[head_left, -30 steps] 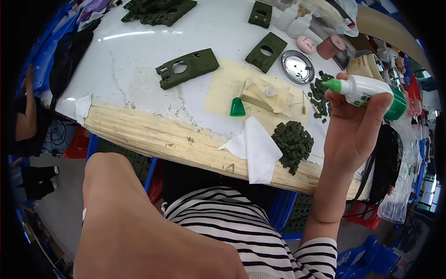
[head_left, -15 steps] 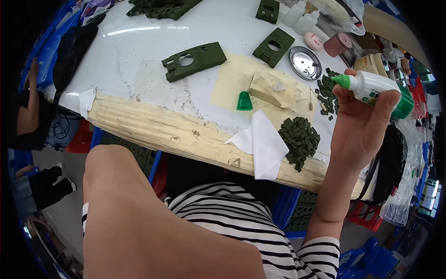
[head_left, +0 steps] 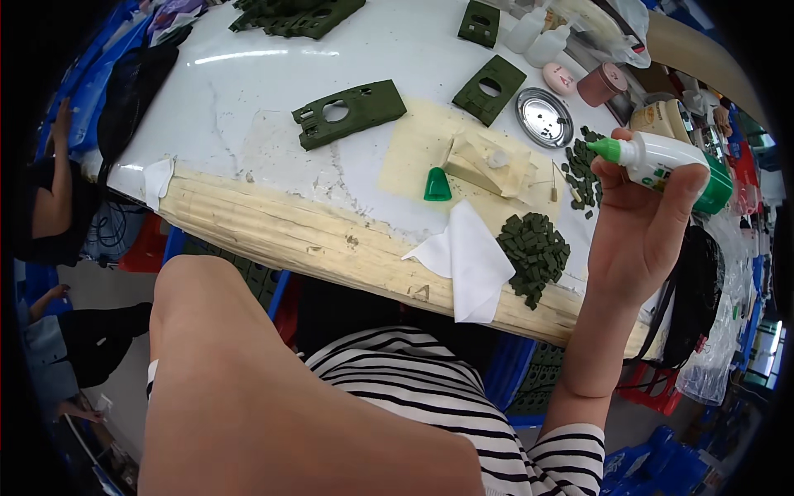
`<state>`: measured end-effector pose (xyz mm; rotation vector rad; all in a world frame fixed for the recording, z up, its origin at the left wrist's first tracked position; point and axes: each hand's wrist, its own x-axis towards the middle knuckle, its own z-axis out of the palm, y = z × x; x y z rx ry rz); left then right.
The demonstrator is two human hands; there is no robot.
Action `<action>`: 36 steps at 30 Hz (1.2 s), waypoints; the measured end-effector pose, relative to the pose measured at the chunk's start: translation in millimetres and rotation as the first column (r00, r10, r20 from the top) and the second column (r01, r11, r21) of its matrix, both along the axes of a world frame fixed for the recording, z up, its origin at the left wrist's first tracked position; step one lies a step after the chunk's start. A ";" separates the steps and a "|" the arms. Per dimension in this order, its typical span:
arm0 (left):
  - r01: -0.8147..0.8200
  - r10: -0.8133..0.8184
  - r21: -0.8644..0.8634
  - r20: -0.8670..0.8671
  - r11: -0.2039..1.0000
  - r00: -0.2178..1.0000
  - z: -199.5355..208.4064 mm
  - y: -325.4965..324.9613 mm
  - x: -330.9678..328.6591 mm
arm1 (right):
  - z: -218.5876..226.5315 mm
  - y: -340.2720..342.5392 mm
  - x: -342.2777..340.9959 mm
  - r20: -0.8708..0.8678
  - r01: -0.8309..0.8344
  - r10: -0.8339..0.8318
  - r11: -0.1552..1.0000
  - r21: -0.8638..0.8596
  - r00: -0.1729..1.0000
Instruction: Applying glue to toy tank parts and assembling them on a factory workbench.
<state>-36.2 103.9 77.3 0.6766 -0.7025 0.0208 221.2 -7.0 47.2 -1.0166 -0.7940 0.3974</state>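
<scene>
My right hand (head_left: 641, 223) is raised over the right side of the table, closed around a white glue bottle (head_left: 666, 161) with a green nozzle and a green base. The bottle lies nearly level, its nozzle pointing left. My left arm (head_left: 248, 372) is bent across the lower left, elbow up; its hand is out of view. On the table a green cap (head_left: 437, 183) stands beside a cream block-shaped holder (head_left: 488, 161). A pile of small dark green pieces (head_left: 533, 252) lies below my right hand's left side, next to a folded white cloth (head_left: 471, 260).
Dark green hull-shaped plastic parts (head_left: 351, 114) lie farther back, another plate (head_left: 490, 89) to their right. A round metal dish (head_left: 544, 117), white squeeze bottles (head_left: 547, 43) and a pink jar (head_left: 602, 84) stand at the right. Another person's arm (head_left: 56, 165) shows at the far left.
My right hand and the glue bottle keep almost the same place. The view has shifted slightly, and a person in the left background has moved.
</scene>
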 end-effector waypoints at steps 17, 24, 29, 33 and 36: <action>0.190 -0.191 0.017 0.058 0.982 0.980 0.5 -2.0 -54.5 | 1.9 -3.2 7.3 0.162 -0.009 0.013 1.000 -0.023 0.987; 0.061 -0.062 0.022 0.047 0.998 0.997 5.5 -10.4 -23.1 | 4.4 3.5 -7.2 0.102 -0.082 0.083 0.997 -0.007 0.991; 0.138 -0.138 0.005 0.043 0.990 0.989 2.5 -14.3 -37.9 | 0.5 -2.9 6.9 0.146 -0.027 0.030 0.999 -0.027 0.989; 0.158 -0.158 0.000 0.052 0.987 0.986 -1.3 -15.3 -39.2 | -1.8 -1.5 3.5 0.169 0.018 -0.013 1.000 -0.025 0.986; 0.074 -0.074 -0.003 0.042 0.997 0.996 0.9 -17.4 -10.9 | 5.6 5.8 -7.4 0.090 -0.051 0.050 0.999 0.007 0.995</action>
